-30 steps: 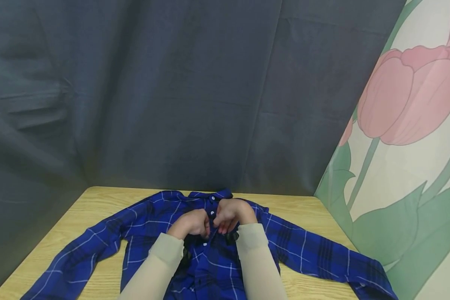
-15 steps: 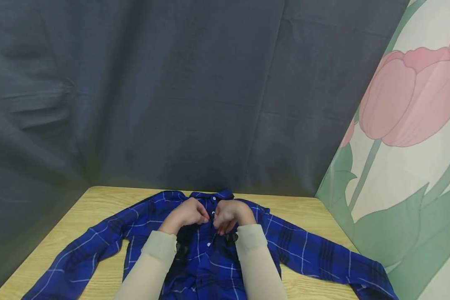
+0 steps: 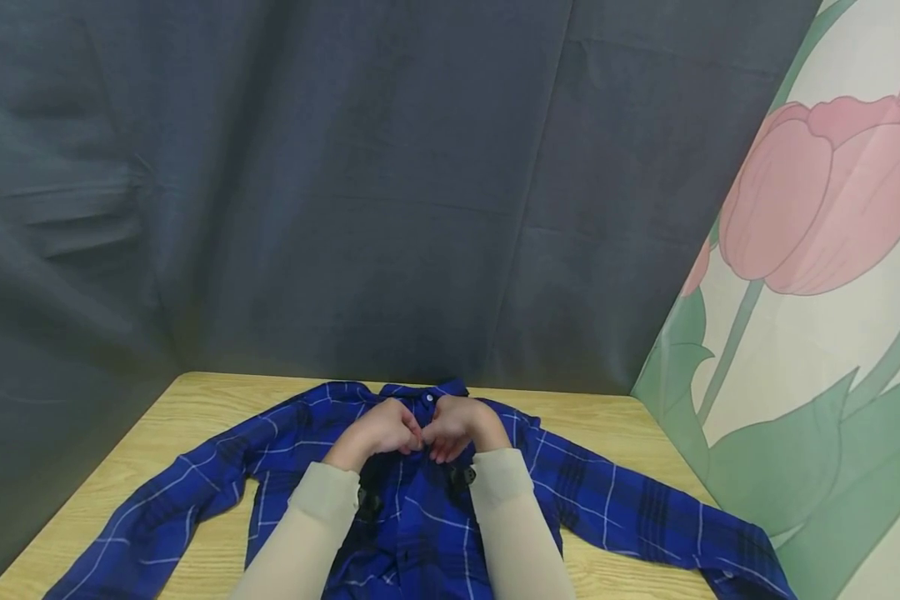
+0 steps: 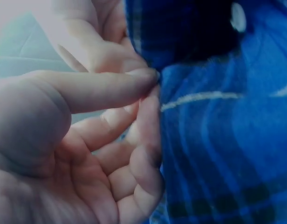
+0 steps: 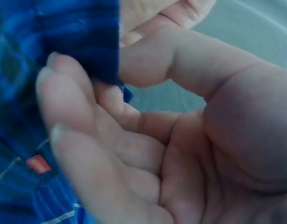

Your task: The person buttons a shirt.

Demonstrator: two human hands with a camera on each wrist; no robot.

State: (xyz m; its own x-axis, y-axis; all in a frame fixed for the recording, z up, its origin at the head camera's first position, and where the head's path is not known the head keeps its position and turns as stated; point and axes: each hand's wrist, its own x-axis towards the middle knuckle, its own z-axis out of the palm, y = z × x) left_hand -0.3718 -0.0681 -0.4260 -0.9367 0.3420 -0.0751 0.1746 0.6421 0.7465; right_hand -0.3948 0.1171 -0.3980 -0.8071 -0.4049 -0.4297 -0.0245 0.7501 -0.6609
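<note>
A blue plaid shirt (image 3: 292, 433) lies front up, its sleeves spread to both sides. At the upper chest my left hand (image 3: 387, 427) and right hand (image 3: 461, 425) meet at the button front, fingertips together. In the left wrist view, the left thumb and forefinger pinch the cloth edge, and a white button (image 4: 238, 17) shows at the top. The right wrist view has the right thumb and forefinger holding the front edge (image 5: 94, 42), the other fingers reaching behind the cloth. A collar button (image 3: 430, 397) shows just above the hands. Any button between the fingertips is hidden.
The shirt lies on a light wooden table (image 3: 217, 392). A dark grey curtain (image 3: 390, 192) hangs behind and to the left. At the right stands a wall panel with a painted tulip (image 3: 780, 200). A small red tag (image 5: 38, 163) shows on the shirt.
My left hand has moved up the shirt front and then across to meet the right hand's fingertips. The right hand stays nearly in place. A lower white button seen earlier no longer shows.
</note>
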